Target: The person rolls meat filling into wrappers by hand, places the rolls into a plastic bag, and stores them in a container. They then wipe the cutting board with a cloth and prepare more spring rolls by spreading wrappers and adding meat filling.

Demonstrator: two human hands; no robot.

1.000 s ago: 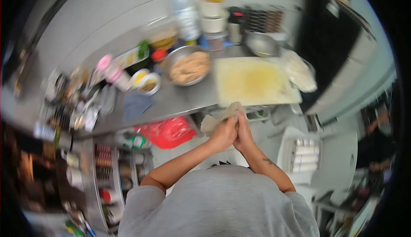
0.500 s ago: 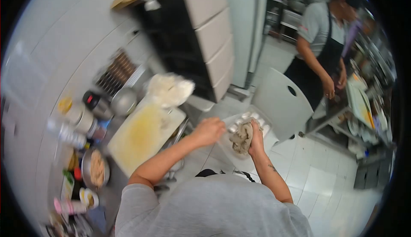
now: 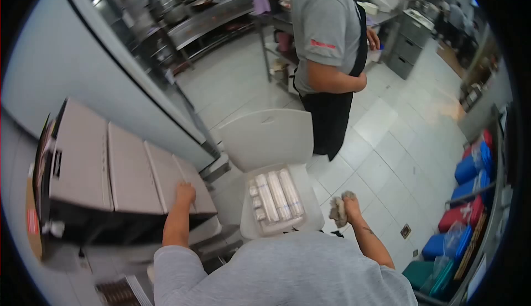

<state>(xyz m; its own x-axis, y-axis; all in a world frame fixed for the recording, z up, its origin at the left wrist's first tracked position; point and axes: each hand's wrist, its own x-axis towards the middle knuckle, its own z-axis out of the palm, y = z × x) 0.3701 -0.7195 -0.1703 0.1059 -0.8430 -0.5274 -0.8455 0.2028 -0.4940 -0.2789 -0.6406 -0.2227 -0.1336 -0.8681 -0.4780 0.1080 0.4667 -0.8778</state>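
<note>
Head view, cloth: grey-beige, crumpled into a loose bunch, no flat face showing; in the right hand, above the tiled floor (image 3: 381, 187), right of the chair.
Cloth (image 3: 338, 210), right hand (image 3: 350, 204): fingers closed around the cloth, part of it hanging out on the chair side.
Left hand (image 3: 186, 192): fingers curled, at the front of the drawer unit (image 3: 133, 168); can't tell if they grip an edge or only touch.
Drawer unit: beige fronts, dark body.
Chair (image 3: 265, 143): off-white, between the two hands; clear container (image 3: 271, 229) on the seat, with white wrapped rolls (image 3: 279, 195) in it.
Co-worker (image 3: 329, 40): grey shirt, black apron, standing beyond the chair, well apart from both hands.
</note>
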